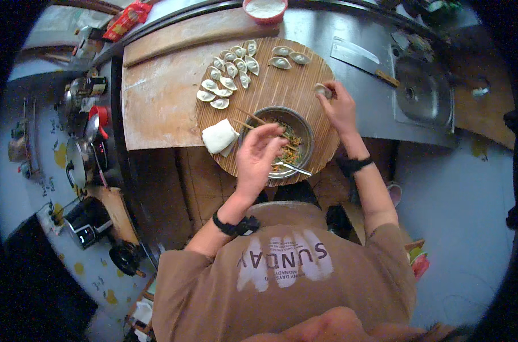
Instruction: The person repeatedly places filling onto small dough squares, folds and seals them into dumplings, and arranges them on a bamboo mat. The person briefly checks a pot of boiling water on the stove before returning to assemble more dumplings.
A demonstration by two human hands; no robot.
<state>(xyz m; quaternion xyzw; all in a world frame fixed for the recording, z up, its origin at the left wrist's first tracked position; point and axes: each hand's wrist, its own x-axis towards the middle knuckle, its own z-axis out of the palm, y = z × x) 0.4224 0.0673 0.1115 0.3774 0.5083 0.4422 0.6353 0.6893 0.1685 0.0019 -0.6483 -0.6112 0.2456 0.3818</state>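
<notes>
Between the fingers and thumb of my right hand (339,106) is a folded dumpling (323,91), above the right edge of a round slatted mat (280,89). My left hand (259,154) hovers over the near left rim of a metal bowl (309,132), fingers apart and holding nothing. Chopped filling (291,147) with orange and green bits lies in the bowl, along with wooden chopsticks (251,114) and a metal spoon (296,168). A white stack of dough wrappers (219,137) sits left of the bowl. Several shaped dumplings (231,69) cover the mat's far left, and a smaller group (283,51) lies far right.
A floured wooden board (156,102) is under the mat's left side. A cleaver (355,55) lies on the steel counter (365,107) beside a sink (430,98). At the back stands a red bowl of white powder (265,9). Pots (77,160) line the left counter. The mat overhangs the counter's near edge.
</notes>
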